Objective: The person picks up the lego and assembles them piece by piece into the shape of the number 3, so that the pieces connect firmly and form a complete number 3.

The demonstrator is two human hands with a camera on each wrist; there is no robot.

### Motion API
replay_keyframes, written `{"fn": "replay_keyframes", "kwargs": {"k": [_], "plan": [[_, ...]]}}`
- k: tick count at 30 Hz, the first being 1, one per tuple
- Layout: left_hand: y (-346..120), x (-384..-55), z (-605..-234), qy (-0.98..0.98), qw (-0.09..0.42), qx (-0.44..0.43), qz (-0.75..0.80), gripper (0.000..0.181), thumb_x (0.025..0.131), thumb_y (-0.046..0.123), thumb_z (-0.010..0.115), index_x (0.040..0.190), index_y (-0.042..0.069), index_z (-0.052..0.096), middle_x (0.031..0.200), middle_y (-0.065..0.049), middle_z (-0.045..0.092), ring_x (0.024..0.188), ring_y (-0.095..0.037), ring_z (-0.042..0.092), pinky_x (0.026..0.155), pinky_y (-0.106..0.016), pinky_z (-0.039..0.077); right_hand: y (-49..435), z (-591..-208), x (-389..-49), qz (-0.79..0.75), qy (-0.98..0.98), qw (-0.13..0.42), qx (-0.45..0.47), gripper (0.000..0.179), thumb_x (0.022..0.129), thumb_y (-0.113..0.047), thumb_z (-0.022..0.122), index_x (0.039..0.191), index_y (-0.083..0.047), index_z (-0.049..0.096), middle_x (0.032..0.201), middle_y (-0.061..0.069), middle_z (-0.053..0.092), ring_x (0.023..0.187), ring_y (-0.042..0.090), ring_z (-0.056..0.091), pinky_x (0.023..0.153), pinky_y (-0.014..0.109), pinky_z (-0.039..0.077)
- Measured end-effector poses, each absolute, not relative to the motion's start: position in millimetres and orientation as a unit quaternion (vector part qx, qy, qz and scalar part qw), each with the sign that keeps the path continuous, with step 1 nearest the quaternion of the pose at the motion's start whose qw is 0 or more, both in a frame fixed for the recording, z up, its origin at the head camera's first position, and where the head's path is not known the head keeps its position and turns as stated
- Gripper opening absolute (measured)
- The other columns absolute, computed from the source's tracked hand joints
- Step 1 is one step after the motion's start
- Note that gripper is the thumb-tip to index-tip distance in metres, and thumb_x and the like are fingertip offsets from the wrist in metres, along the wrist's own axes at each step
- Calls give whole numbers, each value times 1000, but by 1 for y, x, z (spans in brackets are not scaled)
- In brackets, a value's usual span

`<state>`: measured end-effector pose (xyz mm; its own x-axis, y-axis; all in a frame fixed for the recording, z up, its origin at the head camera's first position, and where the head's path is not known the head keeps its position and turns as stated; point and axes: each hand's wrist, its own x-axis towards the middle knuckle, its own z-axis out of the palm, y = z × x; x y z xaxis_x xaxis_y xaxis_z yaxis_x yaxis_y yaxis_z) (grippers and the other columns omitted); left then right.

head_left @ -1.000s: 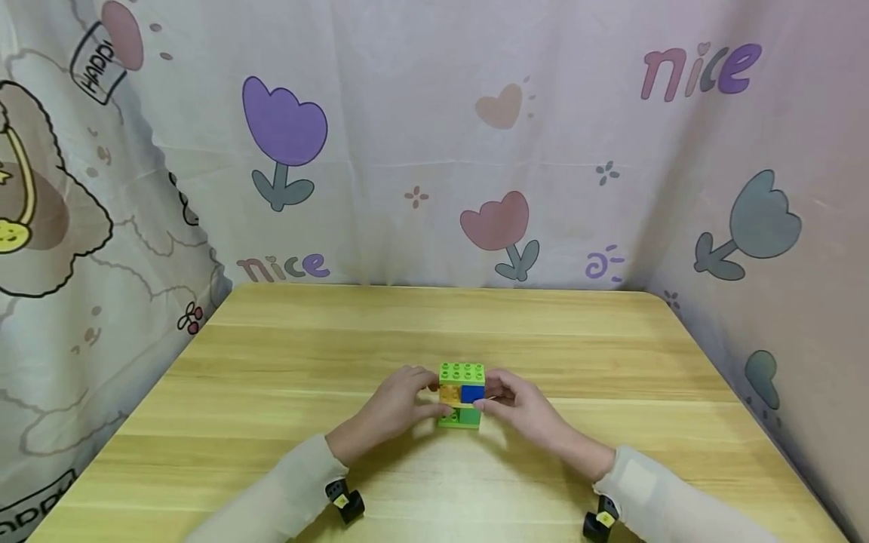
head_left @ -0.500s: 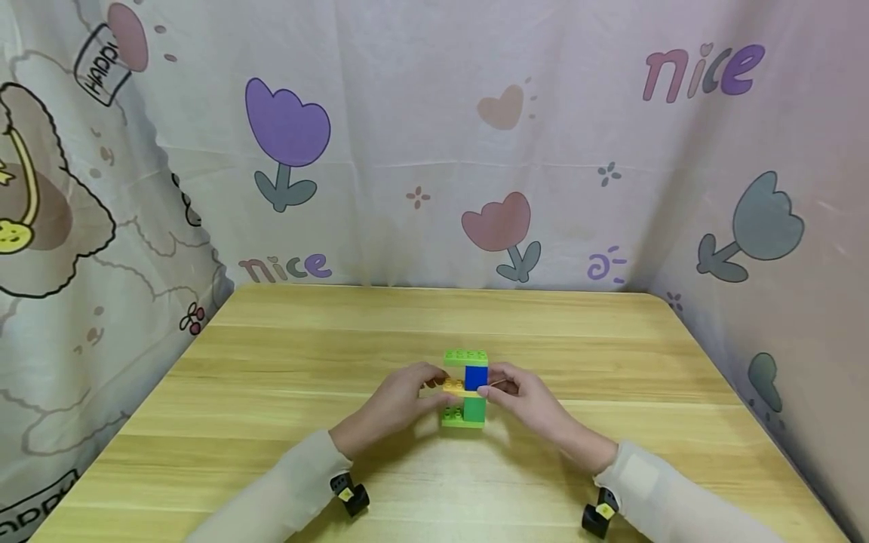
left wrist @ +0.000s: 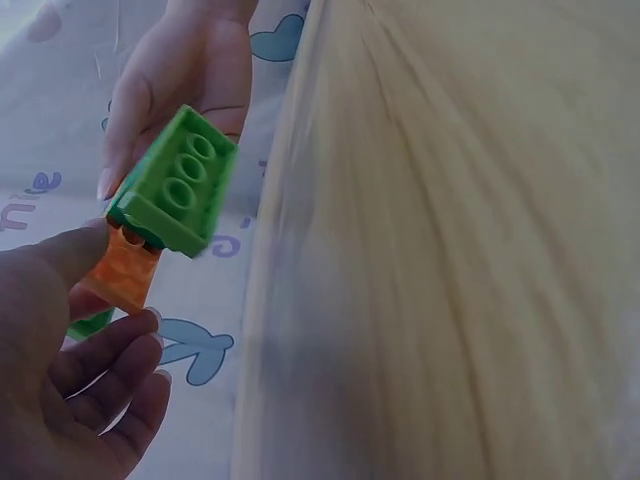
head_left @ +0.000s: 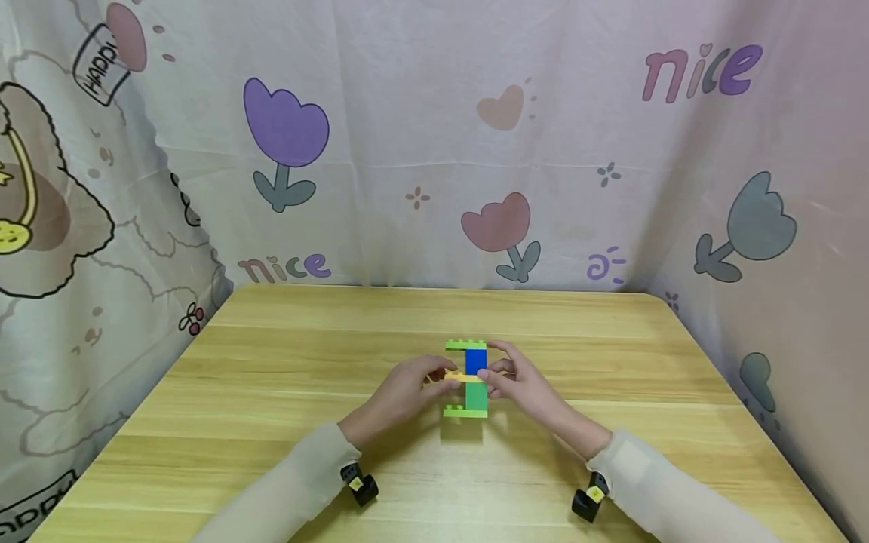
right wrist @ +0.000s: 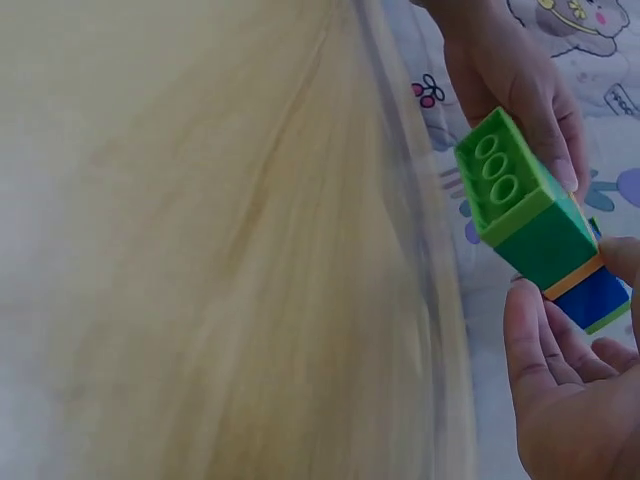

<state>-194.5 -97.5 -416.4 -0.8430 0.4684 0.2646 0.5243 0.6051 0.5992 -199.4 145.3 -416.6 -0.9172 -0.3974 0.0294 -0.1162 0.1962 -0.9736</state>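
Both hands hold a toy building-block stack above the table in the head view. Its lime plate [head_left: 456, 345] is on top, over a blue brick [head_left: 475, 360] at the right end. Below come a yellow-orange plate [head_left: 459, 376], a green brick [head_left: 477, 397] and a lime bottom plate [head_left: 456, 412]. My left hand [head_left: 406, 388] pinches the orange plate's left end between thumb and fingers. From the right, my right hand [head_left: 528, 386] grips the stack near the blue brick and orange plate. The bottom plate's hollow underside [right wrist: 495, 170] shows in the right wrist view.
A wooden table [head_left: 305, 347] lies beneath, with a shadow under the stack. Patterned cloth [head_left: 380, 113] hangs behind it and at both sides. A small black device [head_left: 360, 484] is strapped to the left wrist, a similar one [head_left: 589, 498] to the right.
The stack has risen and tipped, so its side now faces me and the top studs show almost edge-on. Both hands have moved up with it, still holding it.
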Motion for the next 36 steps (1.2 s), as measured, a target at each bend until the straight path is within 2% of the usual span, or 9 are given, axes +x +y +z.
{"fn": "replay_keyframes", "kwargs": {"k": [6,10,17,23,30,36], "plan": [[-95,-201,-418,-900,51,-287,-324,38,98,46,55,117,16,69,97,11,65,85,-5,58,77,-27,50,144,-411,-204,-622,754,137,-161,67,97,-25,63,153,-14,27,103,16,62,84,31,62,82,48,54],[-94,-206,-420,-907,49,-292,-299,34,100,44,52,114,19,69,98,10,66,82,-5,58,72,-26,49,144,-413,-208,-626,750,154,-149,68,98,-27,62,153,-9,27,102,17,61,83,27,63,82,47,54],[-89,-213,-421,-914,38,-308,-262,31,103,41,47,108,19,68,86,12,60,72,-7,53,67,-26,45,147,-419,-217,-625,746,188,-135,70,99,-29,61,153,-5,25,91,12,60,81,21,61,81,43,55],[-87,-218,-425,-918,48,-334,-208,29,103,35,48,103,16,68,86,9,62,74,-5,53,70,-25,47,146,-420,-221,-615,750,207,-127,70,98,-30,61,152,-4,26,96,14,61,81,21,61,78,39,55],[-86,-218,-426,-919,69,-361,-146,26,102,33,53,104,14,69,86,6,58,79,-12,53,73,-30,48,145,-423,-225,-591,771,209,-113,69,97,-31,63,152,-7,29,97,16,61,79,22,61,73,36,55],[-86,-220,-428,-924,63,-356,-128,27,101,35,53,106,15,70,89,5,60,82,-14,53,76,-31,47,144,-425,-227,-576,785,197,-117,66,97,-26,64,149,-1,33,104,17,56,81,23,60,74,36,56]]}}
